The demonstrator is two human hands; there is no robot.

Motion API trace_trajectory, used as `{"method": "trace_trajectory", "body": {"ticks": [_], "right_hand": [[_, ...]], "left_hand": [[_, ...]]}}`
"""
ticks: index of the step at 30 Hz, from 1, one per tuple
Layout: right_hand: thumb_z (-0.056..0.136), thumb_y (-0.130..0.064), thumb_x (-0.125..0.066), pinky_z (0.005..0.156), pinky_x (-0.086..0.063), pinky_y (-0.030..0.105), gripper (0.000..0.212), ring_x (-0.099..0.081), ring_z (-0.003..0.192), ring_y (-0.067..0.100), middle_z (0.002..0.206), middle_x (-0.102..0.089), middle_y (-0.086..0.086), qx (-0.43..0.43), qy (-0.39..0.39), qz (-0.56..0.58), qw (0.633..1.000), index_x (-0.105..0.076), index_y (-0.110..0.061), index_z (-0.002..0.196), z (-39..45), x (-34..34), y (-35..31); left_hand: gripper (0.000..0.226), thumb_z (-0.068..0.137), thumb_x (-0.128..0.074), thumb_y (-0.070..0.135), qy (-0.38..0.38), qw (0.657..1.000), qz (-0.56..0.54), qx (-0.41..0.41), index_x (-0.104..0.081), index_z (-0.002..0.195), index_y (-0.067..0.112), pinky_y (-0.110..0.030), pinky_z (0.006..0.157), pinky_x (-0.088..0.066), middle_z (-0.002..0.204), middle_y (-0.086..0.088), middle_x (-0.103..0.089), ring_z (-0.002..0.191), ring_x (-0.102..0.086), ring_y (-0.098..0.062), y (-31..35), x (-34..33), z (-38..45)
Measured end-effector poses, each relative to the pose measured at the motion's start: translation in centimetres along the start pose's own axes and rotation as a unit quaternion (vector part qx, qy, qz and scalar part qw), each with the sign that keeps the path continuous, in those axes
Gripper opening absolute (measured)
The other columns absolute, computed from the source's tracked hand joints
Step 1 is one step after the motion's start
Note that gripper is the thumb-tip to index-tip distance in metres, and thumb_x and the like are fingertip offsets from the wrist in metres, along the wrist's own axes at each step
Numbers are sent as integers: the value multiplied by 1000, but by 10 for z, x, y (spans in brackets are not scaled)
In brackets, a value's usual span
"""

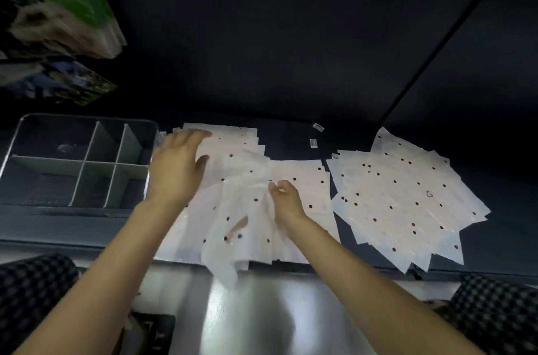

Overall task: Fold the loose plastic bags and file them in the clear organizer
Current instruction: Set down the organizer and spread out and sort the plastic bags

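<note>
Translucent white plastic bags with dark punched dots lie in two heaps on the dark table. The nearer heap [233,168] spreads in front of me and one bag of it hangs over the table's front edge. My left hand [177,162] lies flat with straight fingers on the heap's far left part. My right hand [283,200] pinches a raised fold of the top bag [253,209] near the middle. The second heap [407,203] sits to the right, untouched. The clear organizer [72,133] with white dividers stands at the left, its compartments showing no bags.
Colourful printed packets [58,20] lean at the far left behind the organizer. Small white labels [313,143] lie on the table behind the bags. A shiny metal surface [291,311] runs below the table's front edge. Checked fabric [32,296] shows at both lower corners.
</note>
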State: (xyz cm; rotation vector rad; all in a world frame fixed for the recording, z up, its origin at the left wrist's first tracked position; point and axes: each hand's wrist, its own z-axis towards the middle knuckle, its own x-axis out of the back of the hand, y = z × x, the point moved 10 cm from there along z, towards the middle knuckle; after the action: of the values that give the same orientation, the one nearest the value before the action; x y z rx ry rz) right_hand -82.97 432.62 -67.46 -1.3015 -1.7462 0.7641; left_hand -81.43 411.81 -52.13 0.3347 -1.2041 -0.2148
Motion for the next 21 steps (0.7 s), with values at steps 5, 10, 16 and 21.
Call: {"method": "trace_trajectory", "body": {"ticks": [5, 10, 16, 21], "right_hand": [[99, -23, -39, 73, -40, 29, 15, -48, 85, 23, 87, -48, 4, -45, 23, -51, 997, -48, -12, 100, 29, -21, 10], [95, -22, -48, 65, -35, 25, 19, -43, 66, 18, 70, -43, -1, -54, 26, -85, 995, -43, -19, 77, 30, 9, 22], [91, -7, -55, 85, -41, 22, 56, -53, 114, 27, 130, -50, 16, -8, -61, -154, 986, -30, -23, 139, 19, -6, 25], [92, -6, -52, 79, -39, 17, 41, -54, 115, 24, 133, -50, 10, -31, -8, -84, 996, -45, -22, 129, 13, -29, 28]], "left_hand": [[37, 88, -63, 31, -159, 984, -77, 8, -60, 123, 19, -36, 95, -43, 131, -1, -58, 118, -52, -25, -2, -77, -43], [62, 92, -34, 61, -349, 936, 3, 39, -25, 147, 33, -43, 115, -13, 159, 6, -12, 145, -11, -16, -8, -160, -113], [55, 98, -23, 53, -360, 930, 33, 72, -13, 149, 37, -55, 115, -4, 159, 7, 6, 147, 6, -17, -33, -160, -111], [55, 96, -33, 48, -236, 965, -49, 100, -26, 148, 28, -50, 116, -7, 159, 3, -13, 146, -7, -20, -31, -134, -87]]}}
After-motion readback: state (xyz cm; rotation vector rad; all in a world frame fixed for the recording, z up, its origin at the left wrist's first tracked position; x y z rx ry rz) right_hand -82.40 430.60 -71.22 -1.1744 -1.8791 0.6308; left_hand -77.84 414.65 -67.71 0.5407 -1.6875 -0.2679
